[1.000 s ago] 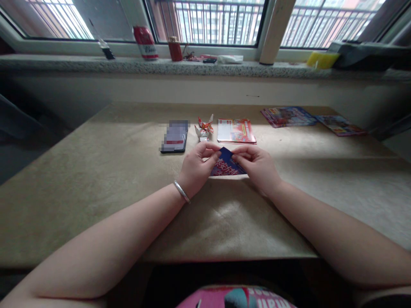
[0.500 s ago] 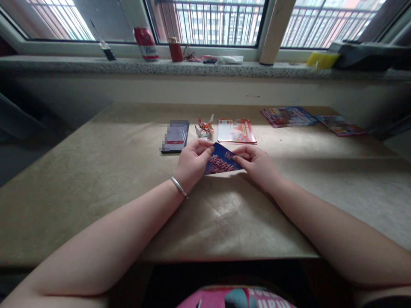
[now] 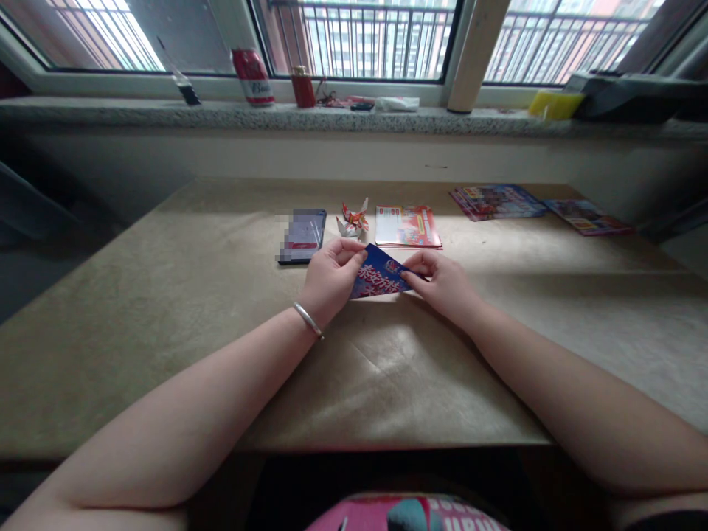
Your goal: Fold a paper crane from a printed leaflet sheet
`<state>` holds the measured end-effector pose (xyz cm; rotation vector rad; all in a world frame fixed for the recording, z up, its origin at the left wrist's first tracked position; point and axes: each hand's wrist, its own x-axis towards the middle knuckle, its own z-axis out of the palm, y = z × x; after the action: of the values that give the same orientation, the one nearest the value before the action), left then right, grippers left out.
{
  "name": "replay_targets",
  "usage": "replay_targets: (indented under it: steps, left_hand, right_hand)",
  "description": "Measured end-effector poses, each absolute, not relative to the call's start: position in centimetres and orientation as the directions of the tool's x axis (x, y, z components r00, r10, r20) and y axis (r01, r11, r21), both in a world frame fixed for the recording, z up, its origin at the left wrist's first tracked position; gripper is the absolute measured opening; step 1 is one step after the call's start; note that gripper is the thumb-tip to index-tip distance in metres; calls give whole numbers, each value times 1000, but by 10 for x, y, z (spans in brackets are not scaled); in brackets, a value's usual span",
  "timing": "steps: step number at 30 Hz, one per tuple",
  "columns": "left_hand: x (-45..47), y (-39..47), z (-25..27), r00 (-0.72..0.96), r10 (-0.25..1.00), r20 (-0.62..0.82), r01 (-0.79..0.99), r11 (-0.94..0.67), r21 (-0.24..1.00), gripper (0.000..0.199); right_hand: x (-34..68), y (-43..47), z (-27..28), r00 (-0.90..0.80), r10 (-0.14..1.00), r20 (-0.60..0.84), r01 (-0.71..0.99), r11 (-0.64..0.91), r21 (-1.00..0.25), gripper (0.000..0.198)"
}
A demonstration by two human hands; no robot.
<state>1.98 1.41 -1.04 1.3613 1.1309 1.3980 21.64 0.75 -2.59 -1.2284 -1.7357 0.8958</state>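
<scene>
The fingers point(image 3: 358, 256) of the left hand point(image 3: 329, 279) are clamped, thumb on top, on the upper left part of a blue printed paper point(image 3: 377, 274). By the thumb and fingertips of the right hand point(image 3: 445, 284), its right end is pinched. The paper is thus held between the two sets of fingers, tilted, with pale lettering shown on its face; whether its lower edge is touched by the surface beneath cannot be told.

Below and all around the fingers, a wide beige table point(image 3: 166, 310) is spread. Well beyond them, a window point(image 3: 376, 44) is seen, fronted by a stone sill point(image 3: 166, 114). At the sill's right part, far from the fingers, a dark bulky object point(image 3: 625, 99) is placed, with a yellow item point(image 3: 556, 105) set beside it. Beyond the fingers to the right, two sets of colourful leaflets are laid: a fanned one point(image 3: 501, 202) and, farther right, another point(image 3: 589, 217). Just past the fingertips, a stack of red-and-white sheets point(image 3: 409, 226) is laid flat. A phone point(image 3: 305, 234), partly pixelated, is laid just beyond the left hand. On the sill, far beyond the left fingers, a red-and-white can point(image 3: 253, 77) and a smaller red container point(image 3: 302, 87) are stood. Between phone and stack, near the left fingertips, a folded red-and-white paper figure point(image 3: 352, 221) is set. Behind the left fingers, a silver bracelet point(image 3: 308, 321) is worn.
</scene>
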Motion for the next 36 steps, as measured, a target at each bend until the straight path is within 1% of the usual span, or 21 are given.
replay_targets:
  steps: [6,10,14,20,29,31,33,35,36]
  left_hand:
    - [26,5,-8,47,982,181,66,-184,981,10]
    - [28,2,-8,106,983,148,57,-154,986,9]
    - [29,0,-7,141,983,115,61,-124,990,13]
    - [32,-5,-6,218,973,73,95,-95,991,11]
    - [31,-1,-11,272,962,14,202,-71,977,11]
    - [30,0,-14,301,953,21,216,-90,972,13]
    - [29,1,-15,321,946,54,239,-136,961,18]
    - [27,1,-15,330,938,107,331,-221,917,22]
    - [26,0,-14,337,931,140,404,-277,872,22]
  right_hand:
    - [216,2,-19,-197,944,264,401,323,-857,14]
    - [215,0,-12,-196,931,307,460,364,-810,14]
    - [214,1,-7,-217,927,305,506,374,-777,15]
    - [213,2,-7,-225,932,283,449,357,-819,16]
    - [211,4,-10,-270,933,238,406,334,-850,14]
    - [212,7,-11,-270,935,228,424,328,-844,15]
    - [213,10,-12,-266,938,221,448,323,-833,16]
    - [214,15,-13,-253,945,206,477,307,-824,16]
    - [215,17,-14,-243,950,195,492,294,-820,16]
